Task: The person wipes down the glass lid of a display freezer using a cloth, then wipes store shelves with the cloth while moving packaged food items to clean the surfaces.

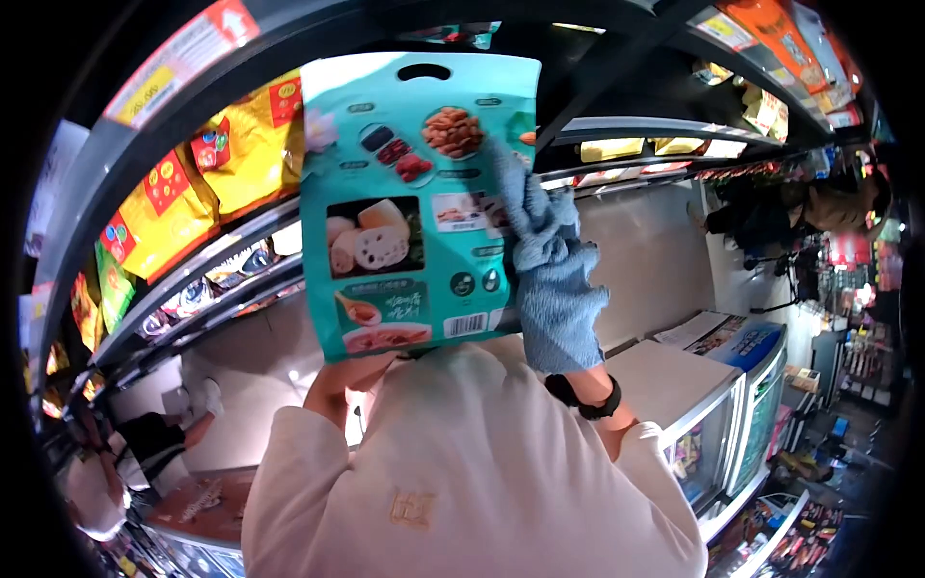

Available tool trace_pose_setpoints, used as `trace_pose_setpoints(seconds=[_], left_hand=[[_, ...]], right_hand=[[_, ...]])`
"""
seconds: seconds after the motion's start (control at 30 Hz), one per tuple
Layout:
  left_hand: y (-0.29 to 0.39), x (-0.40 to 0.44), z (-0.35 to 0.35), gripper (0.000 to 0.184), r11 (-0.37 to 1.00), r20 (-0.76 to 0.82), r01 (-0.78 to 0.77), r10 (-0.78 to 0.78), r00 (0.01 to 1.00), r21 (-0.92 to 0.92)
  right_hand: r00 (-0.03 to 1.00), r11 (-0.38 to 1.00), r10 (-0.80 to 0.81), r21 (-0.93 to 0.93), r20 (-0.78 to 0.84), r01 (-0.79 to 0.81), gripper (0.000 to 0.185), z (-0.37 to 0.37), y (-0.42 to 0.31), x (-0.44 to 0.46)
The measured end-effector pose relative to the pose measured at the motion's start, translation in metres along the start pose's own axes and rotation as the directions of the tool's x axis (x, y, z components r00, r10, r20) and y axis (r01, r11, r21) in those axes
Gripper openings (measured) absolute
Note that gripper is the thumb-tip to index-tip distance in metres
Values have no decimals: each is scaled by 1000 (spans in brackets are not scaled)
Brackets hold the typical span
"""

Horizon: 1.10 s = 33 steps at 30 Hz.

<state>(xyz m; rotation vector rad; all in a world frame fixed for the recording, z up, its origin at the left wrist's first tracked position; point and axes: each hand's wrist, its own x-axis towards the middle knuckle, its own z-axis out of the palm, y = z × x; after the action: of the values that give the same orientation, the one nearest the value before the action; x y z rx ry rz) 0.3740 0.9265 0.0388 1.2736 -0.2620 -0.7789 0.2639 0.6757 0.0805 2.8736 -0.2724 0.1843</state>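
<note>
A large teal food bag stands upright in front of my chest, with a handle slot at the top and pictures of nuts, dates and lotus root. My left forearm runs up behind its lower left corner; the bag hides my left hand and its fingers. A crumpled blue cloth covers my right hand and lies against the bag's right edge and front. A black band is around my right wrist.
Curved shelves with yellow snack bags and price labels are at the left. Orange packs sit at the upper right. A glass-fronted cooler stands at the right. Other people are at the lower left and far right.
</note>
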Motion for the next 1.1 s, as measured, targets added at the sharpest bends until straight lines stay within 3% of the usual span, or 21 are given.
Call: trace_pose_setpoints(seconds=[0.07, 0.23, 0.27, 0.3, 0.33, 0.37, 0.43, 0.5, 0.67, 1.1], left_hand=[[-2, -2, 0, 28, 1000, -8, -10, 10, 1000, -14], [-10, -6, 5, 26, 998, -25, -31, 30, 999, -47], [-11, -6, 5, 26, 998, -26, -38, 37, 999, -51], [-12, -6, 6, 26, 998, -30, -40, 39, 999, -53], [-12, -6, 7, 26, 997, -31, -49, 47, 998, -58], [-12, -7, 7, 25, 996, -35, -56, 54, 998, -63], [-12, -9, 8, 25, 995, -42, -74, 71, 997, -66], [-12, -11, 9, 24, 994, -45, -88, 85, 995, -71], [-9, -7, 9, 23, 990, -43, -120, 117, 992, -72], [-7, -2, 4, 20, 969, -51, -234, 230, 972, -81]], right_hand=[[973, 974, 211, -69, -91, -218, 21, -37, 0, 23], [988, 981, 86, -182, 126, -62, 16, -19, 17, 20], [999, 991, -20, 131, 30, 16, 15, -9, 23, 16], [992, 898, -92, 423, -89, 121, 13, 2, 27, 11], [994, 736, -68, 668, -86, 108, 13, 10, 32, 4], [1000, 569, -5, 822, -9, 10, 13, 11, 34, -2], [991, 286, 88, 950, 101, -123, 14, 9, 41, -13], [977, 163, 141, 969, 162, -184, 15, 7, 46, -24], [952, 46, 218, 972, 216, -231, 16, 3, 56, -39], [926, -39, 281, 967, 253, -252, 20, 1, 75, -59]])
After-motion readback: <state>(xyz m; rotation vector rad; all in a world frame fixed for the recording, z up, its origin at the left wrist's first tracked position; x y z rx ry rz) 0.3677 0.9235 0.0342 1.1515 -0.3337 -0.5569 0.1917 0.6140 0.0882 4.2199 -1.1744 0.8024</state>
